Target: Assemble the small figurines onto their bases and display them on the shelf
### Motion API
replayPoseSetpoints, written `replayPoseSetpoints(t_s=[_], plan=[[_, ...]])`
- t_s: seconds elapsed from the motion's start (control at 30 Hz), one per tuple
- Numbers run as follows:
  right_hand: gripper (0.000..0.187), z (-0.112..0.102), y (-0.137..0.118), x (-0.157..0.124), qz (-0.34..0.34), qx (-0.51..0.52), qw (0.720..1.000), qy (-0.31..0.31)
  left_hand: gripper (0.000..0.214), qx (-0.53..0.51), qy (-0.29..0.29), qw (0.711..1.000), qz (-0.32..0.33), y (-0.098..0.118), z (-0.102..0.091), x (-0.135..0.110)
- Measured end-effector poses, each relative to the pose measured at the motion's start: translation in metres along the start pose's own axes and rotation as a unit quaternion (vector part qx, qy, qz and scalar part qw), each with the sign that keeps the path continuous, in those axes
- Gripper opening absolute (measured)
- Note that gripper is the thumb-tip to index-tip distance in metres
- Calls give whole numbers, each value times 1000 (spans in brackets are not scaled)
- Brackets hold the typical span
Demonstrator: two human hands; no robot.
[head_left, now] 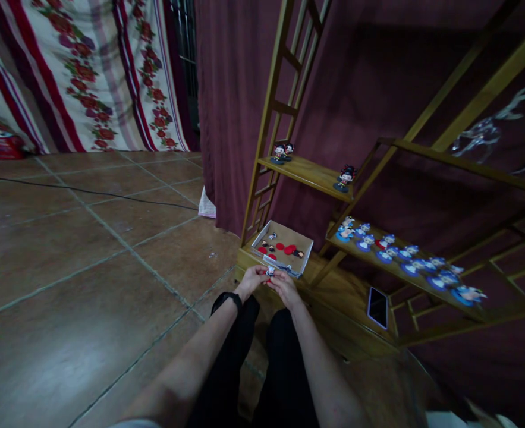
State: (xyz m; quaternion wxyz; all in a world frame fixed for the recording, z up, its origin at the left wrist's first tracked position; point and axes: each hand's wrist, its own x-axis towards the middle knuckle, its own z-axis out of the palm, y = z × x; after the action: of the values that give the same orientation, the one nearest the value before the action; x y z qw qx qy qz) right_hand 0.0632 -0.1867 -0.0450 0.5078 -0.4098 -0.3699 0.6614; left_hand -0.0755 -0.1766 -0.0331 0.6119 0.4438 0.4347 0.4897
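My left hand (252, 277) and my right hand (283, 283) meet in front of my knees, fingers pinched together round a small figurine piece (270, 272) with white and red on it. Just beyond them lies a shallow cardboard box (304, 244) holding red discs and small dark figurine parts. A black band sits on my left wrist.
A wooden shelf unit (309, 172) stands ahead against a maroon curtain. Dark-haired figurines (346, 176) stand on its upper shelf, several blue-based ones (405, 254) on a lower shelf. A phone (377, 307) lies on the bottom board. Tiled floor stretches left, with a cable across it.
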Motion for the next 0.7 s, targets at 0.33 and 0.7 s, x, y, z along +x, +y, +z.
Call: replayPoseSetpoints(t_s=[0.33, 0.7], plan=[[24, -1, -6, -1, 21, 25, 999, 0, 33, -14, -4, 1000, -14, 2, 1, -1], [31, -1, -5, 0, 2, 24, 1000, 13, 38, -13, -31, 999, -2, 3, 4, -3]])
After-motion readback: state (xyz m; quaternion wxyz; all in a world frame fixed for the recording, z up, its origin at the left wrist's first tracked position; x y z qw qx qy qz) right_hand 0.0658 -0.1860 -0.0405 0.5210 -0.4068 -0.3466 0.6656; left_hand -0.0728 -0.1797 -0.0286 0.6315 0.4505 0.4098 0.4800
